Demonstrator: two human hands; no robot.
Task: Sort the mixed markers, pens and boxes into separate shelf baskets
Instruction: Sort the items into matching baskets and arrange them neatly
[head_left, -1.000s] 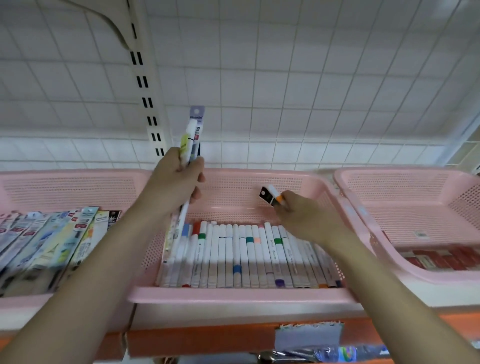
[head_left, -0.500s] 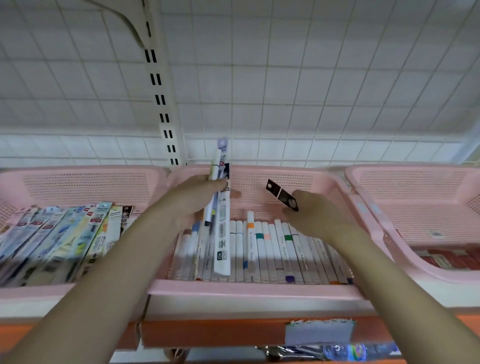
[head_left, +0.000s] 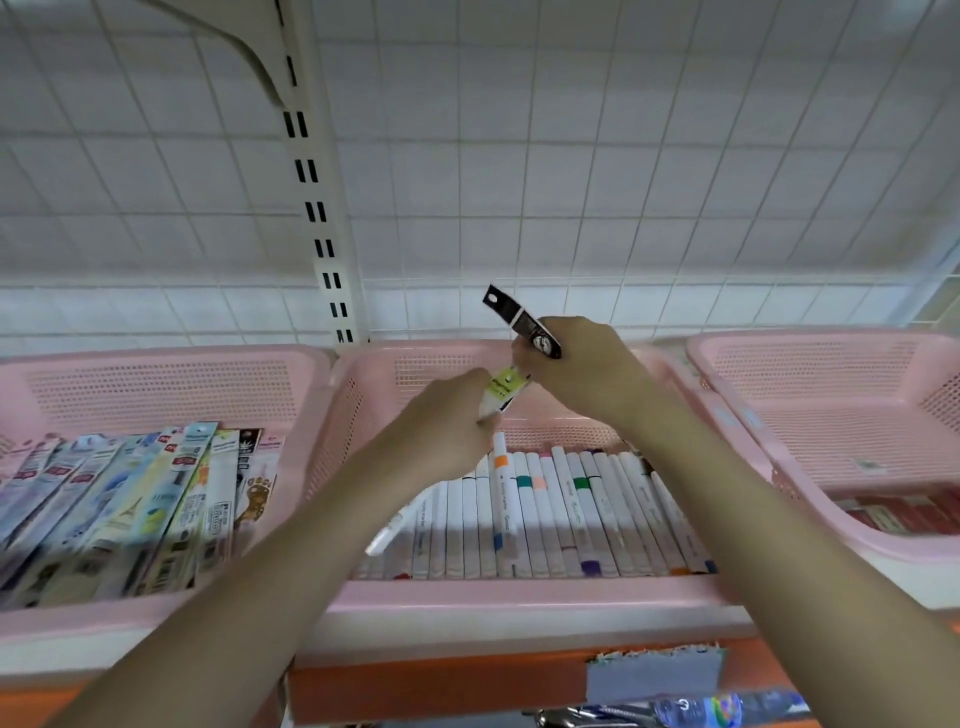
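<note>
Both hands meet above the middle pink basket (head_left: 519, 597), which holds a row of white markers (head_left: 571, 509) with coloured bands. My left hand (head_left: 441, 426) grips a slim pen pack with a yellow label (head_left: 501, 389). The pack's top end reaches the fingers of my right hand, and its white lower end (head_left: 384, 540) sticks out under my wrist. My right hand (head_left: 582, 374) grips a black-and-white pen pack (head_left: 511, 317) that points up and to the left. The left pink basket (head_left: 156, 374) holds several flat packaged pens (head_left: 130, 499). The right pink basket (head_left: 810, 374) holds red boxes (head_left: 898, 514).
A white wire-grid wall panel (head_left: 571, 182) and a slotted shelf upright (head_left: 317, 208) rise behind the baskets. Below runs an orange shelf edge (head_left: 441, 686) with a grey label (head_left: 654, 675). More wrapped items (head_left: 701, 709) lie on the shelf underneath.
My left hand has swung right, bringing its pen pack to my right hand. My right hand has lifted the black-and-white pack higher. The camera has tilted slightly.
</note>
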